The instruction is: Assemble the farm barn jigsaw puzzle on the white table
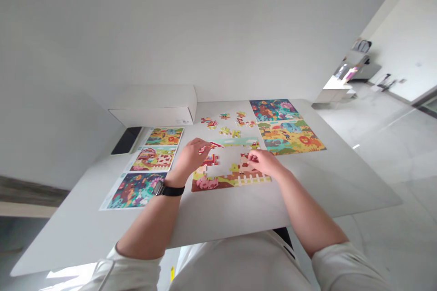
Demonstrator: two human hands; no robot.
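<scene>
Farm jigsaw puzzle (227, 183) lies flat on the table in front of the person's body, within reach of both hands, its edge largely laid and a gap showing in its middle. Fingers of the right hand (264, 162) are curled in toward the thumb over the spotted cow section (244, 163); I cannot tell whether a piece sits between the tips, though so tight a curl would suit something small and thin. Fingers of the left hand (193, 155) are bent and close together over the upper-left part, beside the red barn roof (216, 145); whether they grip a piece or merely steady one is hidden. Beyond the far edge, loose puzzle pieces (224, 131) are scattered, apparently kept apart so that each shape can be seen and the working spot is not crowded. Left of the puzzle, past the wristwatch (173, 191), lies a printed sheet (154, 159) with three pictures, the middle one matching the farm scene, so it probably serves as a guide. On the right, a savanna puzzle (292, 136) and a dark blue animal puzzle (274, 110) lie flat edge to edge, seemingly set aside. Farther out stand a white box (152, 115) and, before it, a dark-screened phone (126, 140).
</scene>
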